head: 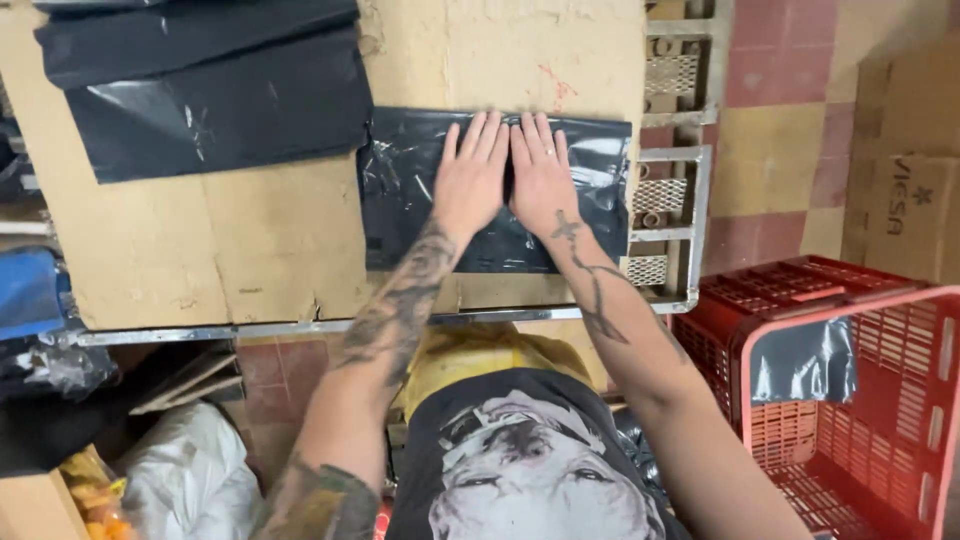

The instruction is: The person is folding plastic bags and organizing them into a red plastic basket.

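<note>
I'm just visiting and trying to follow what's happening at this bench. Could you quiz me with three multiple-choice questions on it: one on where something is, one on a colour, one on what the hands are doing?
1. Where does the red plastic crate stand?
A. On the floor to the person's right
B. On top of the table
C. Under the stack of bags

2. What colour is the plastic bag under the hands?
A. White
B. Black
C. Yellow

3. How do the left hand and right hand lie?
A. Clenched in fists
B. Lifted off the bag
C. Flat, side by side, on the bag

Answers: 1 A, the crate sits low beside the table edge; 2 B, the film is glossy black; 3 C, both palms press down with fingers stretched.
</note>
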